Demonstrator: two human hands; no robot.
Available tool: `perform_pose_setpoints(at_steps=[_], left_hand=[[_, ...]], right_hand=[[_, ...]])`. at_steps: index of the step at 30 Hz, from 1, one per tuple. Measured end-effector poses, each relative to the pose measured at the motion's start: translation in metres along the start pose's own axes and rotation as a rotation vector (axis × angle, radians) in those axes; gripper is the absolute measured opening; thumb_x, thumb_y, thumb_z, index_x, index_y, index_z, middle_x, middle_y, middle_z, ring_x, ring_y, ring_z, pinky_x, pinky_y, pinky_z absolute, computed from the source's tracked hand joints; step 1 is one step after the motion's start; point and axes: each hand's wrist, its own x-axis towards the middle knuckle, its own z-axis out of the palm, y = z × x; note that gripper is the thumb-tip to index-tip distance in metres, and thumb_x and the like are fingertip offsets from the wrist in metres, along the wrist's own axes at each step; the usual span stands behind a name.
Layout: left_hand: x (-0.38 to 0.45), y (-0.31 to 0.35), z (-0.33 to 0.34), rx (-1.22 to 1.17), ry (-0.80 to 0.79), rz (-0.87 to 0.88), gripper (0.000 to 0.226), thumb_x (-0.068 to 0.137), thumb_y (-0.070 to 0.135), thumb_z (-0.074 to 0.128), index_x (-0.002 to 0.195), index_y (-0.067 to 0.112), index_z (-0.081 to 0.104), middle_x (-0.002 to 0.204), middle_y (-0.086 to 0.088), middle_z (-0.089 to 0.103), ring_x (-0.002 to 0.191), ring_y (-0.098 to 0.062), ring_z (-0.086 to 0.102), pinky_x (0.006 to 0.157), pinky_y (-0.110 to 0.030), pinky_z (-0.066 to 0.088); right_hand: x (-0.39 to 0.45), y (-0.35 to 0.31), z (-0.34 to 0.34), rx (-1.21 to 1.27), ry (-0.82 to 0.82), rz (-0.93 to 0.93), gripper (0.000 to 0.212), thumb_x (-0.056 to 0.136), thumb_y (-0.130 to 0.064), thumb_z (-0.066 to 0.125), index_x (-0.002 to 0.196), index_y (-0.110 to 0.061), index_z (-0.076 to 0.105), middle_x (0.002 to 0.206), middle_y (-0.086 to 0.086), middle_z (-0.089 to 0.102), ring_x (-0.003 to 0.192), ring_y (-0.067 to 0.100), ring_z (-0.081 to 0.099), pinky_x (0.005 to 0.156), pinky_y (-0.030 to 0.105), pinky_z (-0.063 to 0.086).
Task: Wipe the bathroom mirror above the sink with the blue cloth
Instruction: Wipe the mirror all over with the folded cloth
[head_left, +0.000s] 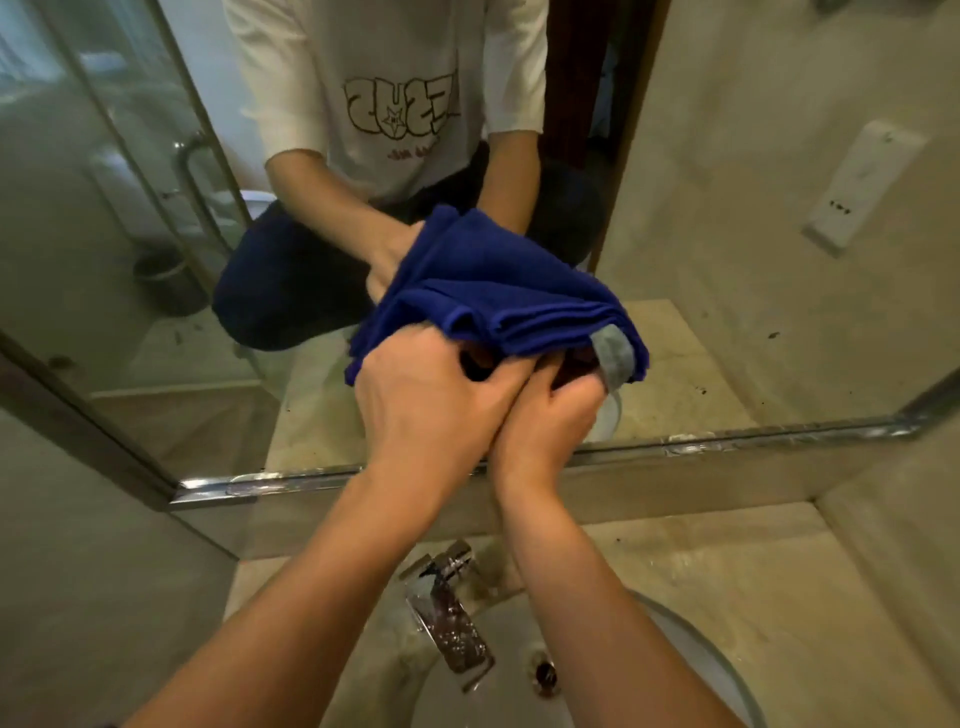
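Together, left hand, right hand, gripping blue cloth

A domestic or hotel bathroom, seen at the washbasin. A wall mirror with a metal lower edge sits above a beige stone countertop, into which a round white sink with a drain is set. A chrome tap stands at the basin's rear. The reflection shows a glass shower door with a bar handle, part of a toilet, a small waste bin, and tiled walls.
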Motion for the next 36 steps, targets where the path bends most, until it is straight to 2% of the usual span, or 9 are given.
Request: perform_pose_setpoints(at_steps=[3,8,13,16,19,25,29,33,36], left_hand=[[-0.002,0.001,0.012,-0.054,0.013,-0.048,0.036,0.080,0.057,0.063,0.084,0.023,0.070,0.073,0.007,0.067,0.069,-0.012,0.061,0.064,-0.028,0.044],[0.000,-0.039,-0.014,-0.097,0.018,-0.353,0.027,0.076,0.042,0.066,0.076,0.015,0.066,0.070,-0.005,0.063,0.070,-0.030,0.060,0.062,-0.038,0.048],[-0.007,-0.086,-0.050,-0.242,0.074,-0.489,0.015,0.079,0.028,0.067,0.071,0.016,0.064,0.067,-0.004,0.065,0.067,-0.025,0.062,0.062,-0.041,0.053],[-0.014,-0.112,-0.069,-0.253,0.159,-0.551,0.013,0.079,0.026,0.068,0.069,0.019,0.066,0.064,0.000,0.067,0.065,-0.017,0.065,0.059,-0.034,0.050],[-0.020,-0.138,-0.088,-0.419,0.247,-0.642,0.014,0.082,0.023,0.066,0.068,0.023,0.067,0.064,0.000,0.071,0.058,-0.017,0.070,0.060,-0.040,0.059],[-0.016,-0.180,-0.117,-0.452,0.324,-0.650,0.019,0.084,0.028,0.059,0.067,0.023,0.064,0.054,-0.001,0.066,0.049,-0.017,0.067,0.052,-0.031,0.050],[-0.022,-0.198,-0.126,-0.456,0.382,-0.704,0.025,0.083,0.029,0.057,0.059,0.025,0.062,0.048,0.004,0.062,0.045,-0.013,0.062,0.055,-0.032,0.048],[-0.023,-0.201,-0.124,-0.509,0.321,-0.764,0.045,0.088,0.034,0.051,0.046,0.022,0.061,0.038,0.002,0.054,0.036,-0.009,0.049,0.050,-0.026,0.040],[-0.028,-0.199,-0.118,-0.578,0.262,-0.782,0.049,0.101,0.027,0.042,0.057,0.012,0.058,0.039,0.000,0.056,0.033,-0.010,0.051,0.041,-0.021,0.041]], right_hand=[[0.009,-0.001,-0.002,-0.042,0.028,-0.003,0.023,0.099,-0.011,0.049,0.123,-0.010,0.051,0.096,-0.009,0.058,0.074,-0.016,0.055,0.066,0.000,0.039],[-0.009,0.012,0.011,-0.188,0.007,-0.108,0.026,0.094,-0.012,0.053,0.117,0.001,0.057,0.095,0.001,0.059,0.081,0.012,0.057,0.065,0.002,0.037],[-0.055,0.004,0.042,-0.222,-0.165,-0.290,0.025,0.092,-0.006,0.055,0.111,-0.013,0.041,0.089,-0.016,0.049,0.080,-0.017,0.053,0.068,0.000,0.036],[-0.078,0.003,0.058,-0.221,-0.305,-0.332,0.027,0.093,-0.009,0.057,0.108,-0.020,0.037,0.084,-0.013,0.051,0.074,-0.008,0.056,0.065,0.007,0.042],[-0.102,0.002,0.078,-0.255,-0.446,-0.370,0.026,0.092,-0.014,0.061,0.102,-0.017,0.037,0.079,-0.011,0.052,0.066,0.002,0.055,0.060,0.012,0.043],[-0.136,0.001,0.109,-0.293,-0.607,-0.454,0.030,0.091,-0.021,0.064,0.103,-0.015,0.037,0.084,-0.006,0.055,0.069,0.003,0.055,0.060,0.008,0.038],[-0.142,0.002,0.116,-0.384,-0.714,-0.618,0.029,0.093,-0.025,0.059,0.110,-0.006,0.045,0.086,0.001,0.059,0.071,0.018,0.060,0.060,0.032,0.050],[-0.138,0.004,0.121,-0.543,-0.714,-0.788,0.030,0.093,-0.029,0.058,0.116,-0.011,0.049,0.079,0.003,0.063,0.064,0.021,0.061,0.054,0.040,0.052],[-0.139,0.013,0.119,-0.604,-0.648,-0.835,0.029,0.092,-0.031,0.061,0.114,-0.014,0.051,0.074,0.002,0.063,0.060,0.020,0.060,0.050,0.033,0.048]])
